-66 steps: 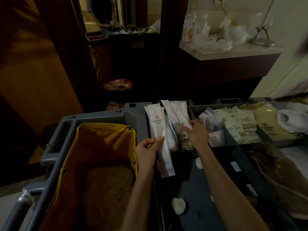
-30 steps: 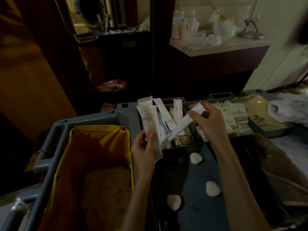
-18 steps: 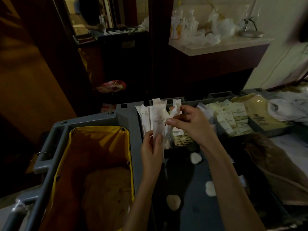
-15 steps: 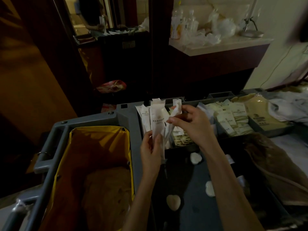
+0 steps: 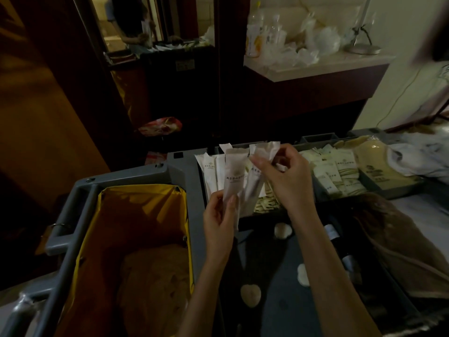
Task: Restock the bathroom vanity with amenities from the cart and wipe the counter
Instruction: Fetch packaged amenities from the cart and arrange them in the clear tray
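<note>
Amenity sachets (image 5: 234,177), long white ones, stand fanned upright in the left hand (image 5: 218,217), whose thumb and fingers pinch their lower ends above the cart (image 5: 184,171). The right hand (image 5: 289,183) pinches the top of one more sachet (image 5: 266,151) right against that bundle, apparently adding it. The main risk, as I judge it, is that the left grip holds only the bottoms. A nudge from the right hand could splay the fan and drop a sachet into the yellow-lined waste bag (image 5: 145,198) just beside it (a poor place to fish from in this dim light). The compartment (image 5: 263,214) below the hands has a low rim, and the small packets (image 5: 340,176) lie close on the right. Above the cart there is free room to lift. The vanity surface (image 5: 323,66) lies well beyond, crowded with bottles (image 5: 255,37) and crumpled plastic (image 5: 301,54), so landing space there looks scarce.
</note>
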`<control>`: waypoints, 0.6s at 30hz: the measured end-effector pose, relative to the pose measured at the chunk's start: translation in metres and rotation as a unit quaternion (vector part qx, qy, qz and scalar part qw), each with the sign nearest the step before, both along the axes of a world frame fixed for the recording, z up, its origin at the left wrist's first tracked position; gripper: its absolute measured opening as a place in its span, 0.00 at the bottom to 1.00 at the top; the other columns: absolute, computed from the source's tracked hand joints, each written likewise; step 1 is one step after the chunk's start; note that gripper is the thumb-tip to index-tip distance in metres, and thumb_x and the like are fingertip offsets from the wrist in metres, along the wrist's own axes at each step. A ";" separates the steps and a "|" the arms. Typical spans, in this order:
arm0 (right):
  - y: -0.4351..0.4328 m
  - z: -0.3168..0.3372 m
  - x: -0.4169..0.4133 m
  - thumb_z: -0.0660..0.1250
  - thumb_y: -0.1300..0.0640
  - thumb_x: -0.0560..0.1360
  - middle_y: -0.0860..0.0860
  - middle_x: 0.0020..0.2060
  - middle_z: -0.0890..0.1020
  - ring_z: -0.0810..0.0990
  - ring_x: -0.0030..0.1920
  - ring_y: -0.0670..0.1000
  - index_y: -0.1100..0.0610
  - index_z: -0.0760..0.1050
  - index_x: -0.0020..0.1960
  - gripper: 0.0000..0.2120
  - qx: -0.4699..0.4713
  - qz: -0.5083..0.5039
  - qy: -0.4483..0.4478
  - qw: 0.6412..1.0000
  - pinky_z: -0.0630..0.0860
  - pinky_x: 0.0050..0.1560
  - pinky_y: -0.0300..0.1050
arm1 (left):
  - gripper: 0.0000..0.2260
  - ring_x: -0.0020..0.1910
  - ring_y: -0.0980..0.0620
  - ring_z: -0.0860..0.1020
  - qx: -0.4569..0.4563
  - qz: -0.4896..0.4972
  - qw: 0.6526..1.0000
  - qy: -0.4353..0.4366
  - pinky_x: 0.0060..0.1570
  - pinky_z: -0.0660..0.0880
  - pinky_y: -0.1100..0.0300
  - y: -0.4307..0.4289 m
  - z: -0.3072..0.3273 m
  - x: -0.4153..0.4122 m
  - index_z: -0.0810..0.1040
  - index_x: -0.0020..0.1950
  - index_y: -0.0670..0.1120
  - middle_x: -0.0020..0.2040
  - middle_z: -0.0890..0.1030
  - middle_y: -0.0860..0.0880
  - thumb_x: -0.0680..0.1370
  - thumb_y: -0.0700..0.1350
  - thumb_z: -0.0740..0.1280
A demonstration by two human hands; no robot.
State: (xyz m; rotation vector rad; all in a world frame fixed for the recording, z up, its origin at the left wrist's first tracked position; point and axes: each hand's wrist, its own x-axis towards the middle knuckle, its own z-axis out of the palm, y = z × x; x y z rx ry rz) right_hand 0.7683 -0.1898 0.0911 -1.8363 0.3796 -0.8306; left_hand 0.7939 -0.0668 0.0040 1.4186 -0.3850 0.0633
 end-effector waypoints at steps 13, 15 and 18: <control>-0.008 -0.020 0.008 0.71 0.39 0.68 0.54 0.39 0.82 0.82 0.40 0.53 0.59 0.77 0.45 0.22 -0.001 -0.004 0.047 0.999 0.81 0.44 0.52 | 0.06 0.44 0.56 0.82 -0.029 -0.071 0.993 0.089 0.40 0.77 0.65 -0.006 0.002 -0.008 0.77 0.53 0.39 0.45 0.83 0.49 0.80 0.38 0.61; -0.008 -0.035 0.012 0.71 0.38 0.67 0.53 0.39 0.83 0.82 0.41 0.51 0.58 0.77 0.44 0.22 0.003 0.003 0.090 0.996 0.81 0.46 0.52 | 0.07 0.47 0.53 0.82 -0.021 -0.077 0.991 0.107 0.43 0.79 0.62 -0.008 -0.002 -0.009 0.78 0.54 0.43 0.48 0.83 0.49 0.80 0.40 0.61; -0.006 -0.053 0.016 0.73 0.44 0.70 0.48 0.39 0.83 0.83 0.43 0.47 0.53 0.77 0.43 0.13 0.041 0.001 0.117 0.992 0.80 0.43 0.42 | 0.09 0.52 0.48 0.82 -0.039 -0.089 0.982 0.160 0.49 0.80 0.53 -0.011 -0.005 -0.011 0.77 0.59 0.43 0.53 0.83 0.47 0.81 0.41 0.61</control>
